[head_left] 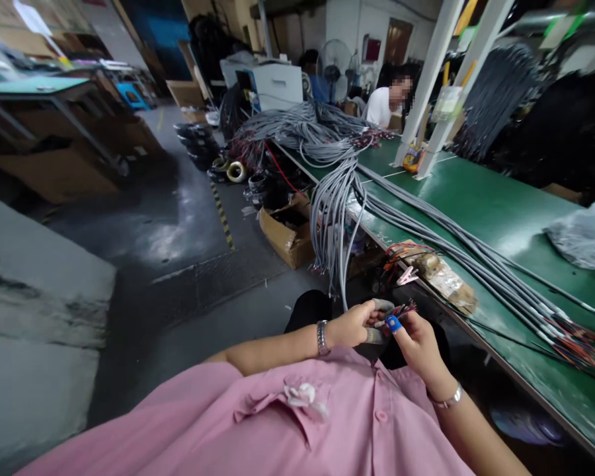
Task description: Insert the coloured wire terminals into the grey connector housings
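Close to my lap, both hands meet around the fanned end of a grey cable, where thin coloured wires [401, 309] stick out. My left hand [359, 324], with grey finger covers, is closed around the cable end. Blue tape or a cover wraps the thumb of my right hand [411, 337], which pinches the wires from the other side. A grey cable [346, 277] runs up from my hands toward a hanging bundle of grey cables [334, 205] at the table edge. Part of the wire end is hidden by my fingers.
On the green table [496, 205] lie several long grey cables [456, 251] with stripped wire ends. A wooden block fixture [441, 277] and a clip [406, 276] sit at its edge. A plastic bag [585, 231] is right; a cardboard box [290, 231] stands below. A person [384, 102] sits beyond.
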